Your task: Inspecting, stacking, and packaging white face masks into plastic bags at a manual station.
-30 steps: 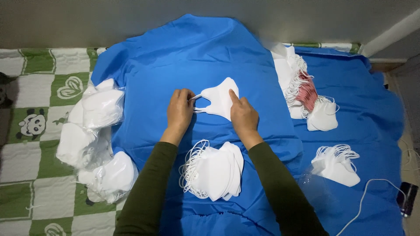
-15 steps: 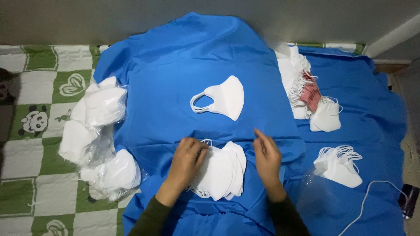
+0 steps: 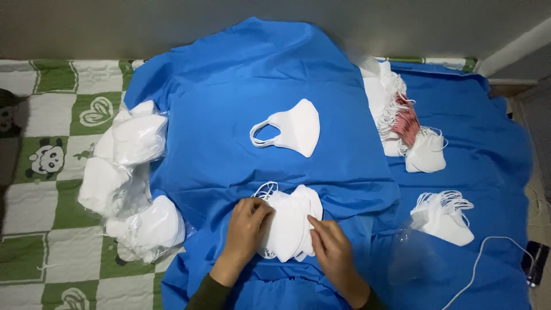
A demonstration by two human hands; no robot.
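Low in the middle of the frame, both hands rest on a fanned stack of white masks (image 3: pixel 290 224) lying on the blue cloth (image 3: pixel 229 86). The left hand (image 3: pixel 247 224) lies over the stack's left edge with its fingers curled onto the masks, near the loose ear loops sticking out at the top; the right hand (image 3: pixel 332 248) presses its fingertips against the stack's lower right edge. Whether either hand actually pinches a mask or merely touches the pile cannot be told. Above the stack, near the centre of the frame and well apart from the hands, a single white mask (image 3: pixel 293 127) lies flat with its ear loops pointing left. At the left, bagged bundles of masks (image 3: pixel 129 178) sit in clear plastic across the edge of the cloth and a green-and-white checked quilt (image 3: pixel 46 115). At the upper right a long heap of masks (image 3: pixel 402 123) includes some pinkish ones, and another small pile (image 3: pixel 445 215) lies at the right, beside a white cable (image 3: pixel 488 258).
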